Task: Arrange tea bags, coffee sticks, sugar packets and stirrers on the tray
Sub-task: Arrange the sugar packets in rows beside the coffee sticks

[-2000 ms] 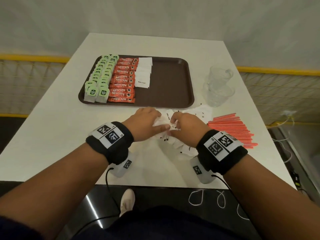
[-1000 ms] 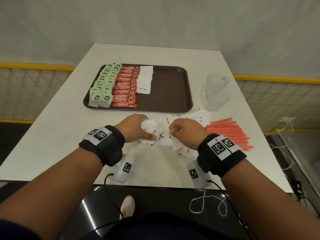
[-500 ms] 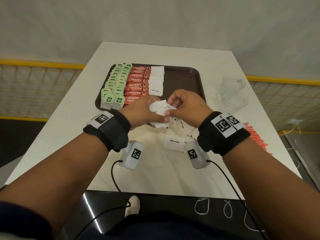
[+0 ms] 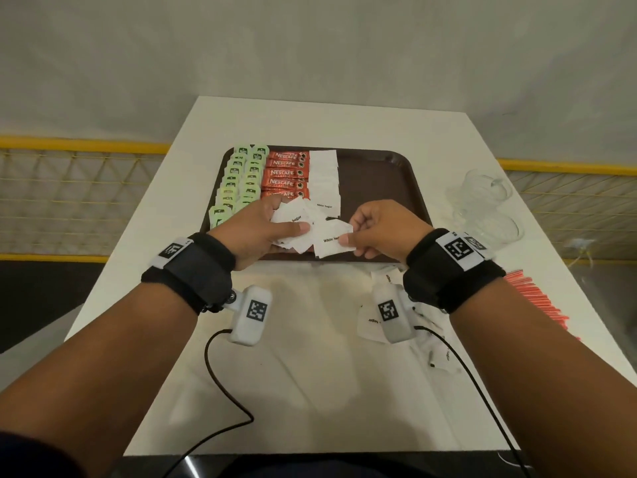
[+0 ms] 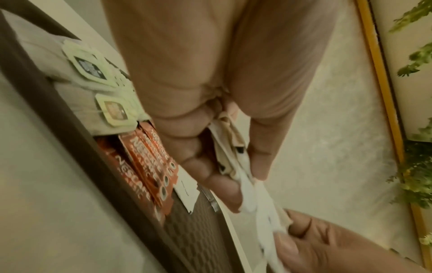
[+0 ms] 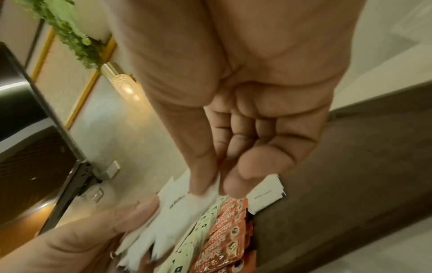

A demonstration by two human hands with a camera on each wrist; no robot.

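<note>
One brown tray [image 4: 386, 174] sits on one white table [image 4: 138, 215]. It holds two columns of green tea bags [image 4: 241, 177], too overlapped to count, one column of at least five visible orange coffee sticks [image 4: 284, 174] and one column of sugar packets [image 4: 324, 177]. Two clear glass cups [image 4: 486, 208] stand at right, with one heap of red stirrers [image 4: 537, 298] nearer.

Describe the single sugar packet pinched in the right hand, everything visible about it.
The sugar packet is a flat white paper sachet, roughly square, printed "White Sugar" in small black letters, partly covered by the thumb. It looks unopened and slightly creased. The right hand pinches its right edge between thumb and fingers, holding it tilted in the air over the near edge of the brown tray. Its left edge overlaps the bunch of packets gripped by the left hand; whether they touch is unclear.
</note>
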